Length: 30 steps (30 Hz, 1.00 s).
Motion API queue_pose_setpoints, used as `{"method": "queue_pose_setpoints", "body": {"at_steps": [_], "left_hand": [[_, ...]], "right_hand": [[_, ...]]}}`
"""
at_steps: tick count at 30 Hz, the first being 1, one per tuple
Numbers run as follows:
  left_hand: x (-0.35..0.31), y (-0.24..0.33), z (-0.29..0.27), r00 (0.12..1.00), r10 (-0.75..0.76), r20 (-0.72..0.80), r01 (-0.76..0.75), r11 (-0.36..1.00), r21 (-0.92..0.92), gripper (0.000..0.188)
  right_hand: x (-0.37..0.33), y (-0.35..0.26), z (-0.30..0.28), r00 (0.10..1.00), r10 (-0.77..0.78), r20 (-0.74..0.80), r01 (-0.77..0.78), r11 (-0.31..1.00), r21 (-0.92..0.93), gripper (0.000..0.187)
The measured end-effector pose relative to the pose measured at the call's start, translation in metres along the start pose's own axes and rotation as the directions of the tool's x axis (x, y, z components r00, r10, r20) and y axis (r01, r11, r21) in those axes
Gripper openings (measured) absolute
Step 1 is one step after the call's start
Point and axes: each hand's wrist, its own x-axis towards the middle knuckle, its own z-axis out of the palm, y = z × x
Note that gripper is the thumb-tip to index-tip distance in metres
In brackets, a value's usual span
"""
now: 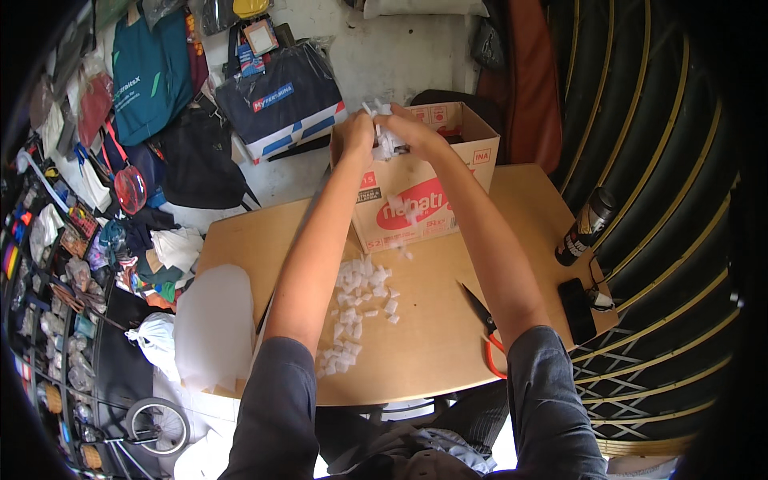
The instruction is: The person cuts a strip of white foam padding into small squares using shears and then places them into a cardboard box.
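Both of my arms reach forward to the rim of an open cardboard box (373, 218) with red printing, which stands at the far side of the table. My left hand (357, 134) and my right hand (410, 130) are cupped together, closed around a clump of small white foam pieces (388, 144). A few pieces are dropping down the front of the box, blurred by motion. More cut foam pieces (362, 282) lie scattered on the table between my forearms. Scissors (494, 346) with orange-red handles rest beside my right forearm, blades partly open.
The wooden table (428, 336) carries a white foam sheet (214, 324) at left. A dark bottle (587, 227) and a black phone-like object (576, 310) sit near its right edge, beside a metal folding gate (656, 240). Bags (280, 100) hang on the wall behind.
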Motion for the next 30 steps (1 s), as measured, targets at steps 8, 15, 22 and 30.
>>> {"method": "queue_pose_setpoints", "body": {"at_steps": [8,15,22,30], "left_hand": [[-0.002,-0.01,-0.008,0.977,-0.205,0.056,0.209,0.974,-0.088,0.028],[-0.064,0.009,-0.014,0.95,0.296,0.094,-0.307,0.849,0.431,0.032],[-0.204,0.042,-0.024,0.784,0.331,0.524,-0.62,0.447,0.645,0.047],[-0.263,0.01,-0.08,0.438,0.138,0.888,-0.898,0.121,0.424,0.057]], "right_hand": [[0.018,0.013,-0.012,0.951,0.308,-0.023,-0.277,0.818,-0.504,0.063],[-0.017,0.011,-0.017,0.993,-0.068,-0.101,-0.025,0.699,-0.715,0.045],[-0.086,0.016,-0.066,0.982,0.188,0.005,-0.135,0.724,-0.677,0.025],[-0.102,0.034,-0.059,0.809,0.504,0.303,0.321,0.052,-0.946,0.054]]}}
